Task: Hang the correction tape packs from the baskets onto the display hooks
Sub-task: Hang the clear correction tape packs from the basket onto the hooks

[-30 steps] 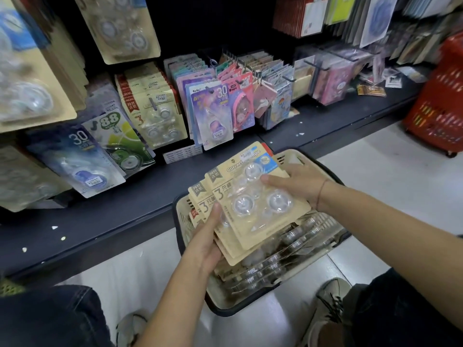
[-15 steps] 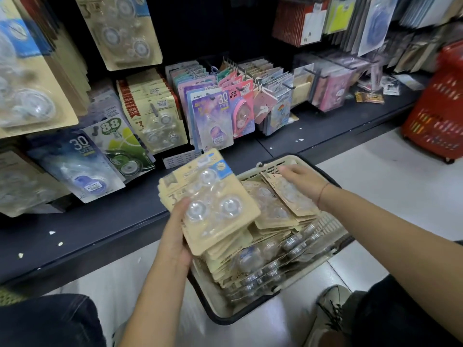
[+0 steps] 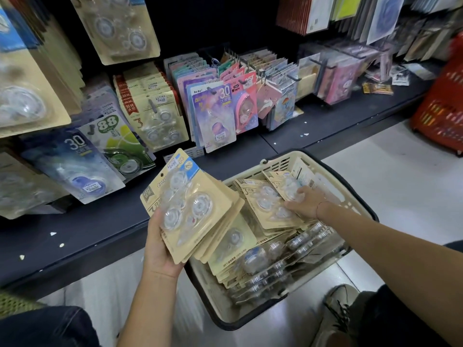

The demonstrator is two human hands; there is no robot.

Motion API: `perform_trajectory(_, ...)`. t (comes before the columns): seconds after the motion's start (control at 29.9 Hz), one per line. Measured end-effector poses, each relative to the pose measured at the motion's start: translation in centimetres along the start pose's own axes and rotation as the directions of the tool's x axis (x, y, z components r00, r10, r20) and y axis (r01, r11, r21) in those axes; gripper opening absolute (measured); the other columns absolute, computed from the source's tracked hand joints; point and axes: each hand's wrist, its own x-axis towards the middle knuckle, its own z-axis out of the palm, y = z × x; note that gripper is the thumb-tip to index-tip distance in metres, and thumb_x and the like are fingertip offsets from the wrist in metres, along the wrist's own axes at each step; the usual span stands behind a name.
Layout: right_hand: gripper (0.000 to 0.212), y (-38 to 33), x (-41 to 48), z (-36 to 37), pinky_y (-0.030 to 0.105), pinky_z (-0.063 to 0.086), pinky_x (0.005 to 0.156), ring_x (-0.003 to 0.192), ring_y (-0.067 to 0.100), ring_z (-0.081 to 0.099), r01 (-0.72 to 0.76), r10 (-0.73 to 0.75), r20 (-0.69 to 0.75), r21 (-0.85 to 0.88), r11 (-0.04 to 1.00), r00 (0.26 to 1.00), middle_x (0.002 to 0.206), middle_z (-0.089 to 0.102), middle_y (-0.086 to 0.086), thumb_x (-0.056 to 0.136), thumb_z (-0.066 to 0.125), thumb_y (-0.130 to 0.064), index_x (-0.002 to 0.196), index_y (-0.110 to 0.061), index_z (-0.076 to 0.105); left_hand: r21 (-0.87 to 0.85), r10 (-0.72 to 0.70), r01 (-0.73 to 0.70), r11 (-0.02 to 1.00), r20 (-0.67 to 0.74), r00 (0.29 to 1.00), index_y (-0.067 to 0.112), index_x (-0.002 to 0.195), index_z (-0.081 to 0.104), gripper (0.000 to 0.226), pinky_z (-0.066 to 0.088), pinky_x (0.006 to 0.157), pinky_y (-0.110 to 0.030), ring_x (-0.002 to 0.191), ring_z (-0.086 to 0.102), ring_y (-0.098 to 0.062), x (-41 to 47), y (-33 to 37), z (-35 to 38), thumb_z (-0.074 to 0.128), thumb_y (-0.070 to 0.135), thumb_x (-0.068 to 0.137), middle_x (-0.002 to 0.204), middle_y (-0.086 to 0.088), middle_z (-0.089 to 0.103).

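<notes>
My left hand [image 3: 160,249] grips a fanned stack of tan correction tape packs [image 3: 190,211], each with clear round blisters, held up left of the cream basket [image 3: 350,201]. My right hand [image 3: 304,202] lies inside the basket with its fingers closing on the top pack [image 3: 273,201] of the pile there. More of the same tan packs hang on a display hook [image 3: 154,108] on the shelf behind.
The dark shelf ledge [image 3: 100,226] runs in front of hanging stationery packs [image 3: 215,113]. A red basket [image 3: 443,108] stands on the floor at far right. My knees and a shoe [image 3: 335,314] border the basket below.
My left hand carried the stack out to the left of the basket. My right hand let go of the stack and reached down onto the packs in the basket.
</notes>
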Motion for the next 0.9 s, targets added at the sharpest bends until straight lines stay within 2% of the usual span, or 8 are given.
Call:
perform_trajectory(0.17,0.040,0.1,0.2,-0.8,0.035,0.040,0.099,0.115,0.026,0.050,0.042,-0.048,0.046,0.134,0.990,0.998,0.135,0.050,0.009,0.091,0.062,-0.042,0.120,-0.016,0.057,-0.044,0.005,-0.007,0.999,-0.042,0.999,0.021,0.134,0.066,0.042,0.062,0.080,-0.046,0.114,0.070,-0.028,0.6,-0.1,-0.1,0.051,0.042,0.101,0.135,-0.008,0.066)
perform_trajectory(0.3,0.045,1.3,0.6,-0.6,0.039,0.039,0.103,0.117,0.029,0.051,-0.068,0.071,-0.005,0.242,0.968,0.997,0.117,0.055,0.008,0.090,0.059,-0.054,0.114,-0.016,0.058,-0.029,-0.010,0.009,1.000,-0.026,1.000,0.020,0.138,0.063,0.046,0.062,0.078,-0.046,0.113,0.070,-0.028,0.4,-0.5,0.2,0.054,0.041,0.098,0.136,-0.009,0.066)
perform_trajectory(0.37,0.032,1.7,0.8,-0.4,0.040,0.038,0.100,0.106,0.026,0.048,-0.088,0.087,0.014,0.260,0.962,0.996,0.091,0.049,0.002,0.089,0.058,-0.056,0.082,-0.025,0.052,-0.020,-0.011,0.011,1.000,0.000,1.000,0.019,0.133,0.067,0.045,0.061,0.076,-0.044,0.111,0.071,-0.028,0.1,-0.5,0.3,0.056,0.041,0.096,0.131,-0.009,0.069)
perform_trajectory(0.43,0.037,1.5,0.6,-0.7,0.044,0.040,0.104,0.103,0.027,0.054,-0.095,0.093,0.019,0.188,0.978,0.995,0.091,0.057,0.004,0.084,0.063,-0.057,0.069,-0.027,0.048,-0.005,-0.019,0.019,1.000,-0.002,1.000,0.019,0.130,0.070,0.043,0.061,0.078,-0.045,0.112,0.071,-0.028,-0.1,-0.4,0.1,0.054,0.043,0.097,0.131,-0.009,0.069)
perform_trajectory(0.53,0.049,0.5,0.2,-1.0,0.040,0.048,0.097,0.106,0.027,0.059,-0.061,0.062,-0.008,0.048,0.997,0.998,0.112,0.063,0.008,0.070,0.077,-0.055,0.098,-0.016,0.064,0.006,-0.028,0.028,1.000,-0.002,1.000,0.020,0.126,0.072,0.044,0.061,0.081,-0.047,0.114,0.069,-0.029,-0.2,-0.3,0.0,0.057,0.043,0.093,0.133,-0.010,0.067)
perform_trajectory(0.63,0.096,-0.7,-0.9,-0.3,0.038,0.049,0.092,0.114,0.026,0.053,0.003,-0.004,0.005,0.135,0.991,1.000,0.132,0.052,0.007,0.055,0.091,-0.043,0.135,-0.019,0.045,0.014,-0.045,0.045,0.999,-0.003,0.999,0.019,0.132,0.068,0.049,0.060,0.088,-0.051,0.118,0.067,-0.031,-0.2,-0.2,0.1,0.060,0.043,0.090,0.137,-0.011,0.065)
perform_trajectory(0.7,0.117,-1.4,-1.3,0.3,0.047,0.041,0.107,0.132,0.031,0.042,0.049,-0.055,0.077,0.079,0.996,0.995,0.148,0.038,0.008,0.052,0.092,-0.047,0.147,-0.024,0.029,0.025,-0.054,0.054,0.998,-0.011,0.999,0.019,0.138,0.063,0.054,0.058,0.091,-0.051,0.121,0.065,-0.032,-0.3,0.0,0.4,0.060,0.044,0.089,0.138,-0.012,0.064)
perform_trajectory(0.9,0.100,-2.4,-2.2,1.6,0.046,0.036,0.110,0.135,0.034,0.037,0.092,-0.083,0.151,-0.057,0.994,0.985,0.149,0.027,0.008,0.061,0.084,-0.056,0.142,-0.030,0.031,0.063,-0.059,0.060,0.996,-0.018,0.998,0.019,0.141,0.059,0.057,0.059,0.089,-0.052,0.121,0.065,-0.032,-0.3,1.1,2.5,0.062,0.043,0.089,0.137,-0.012,0.065)
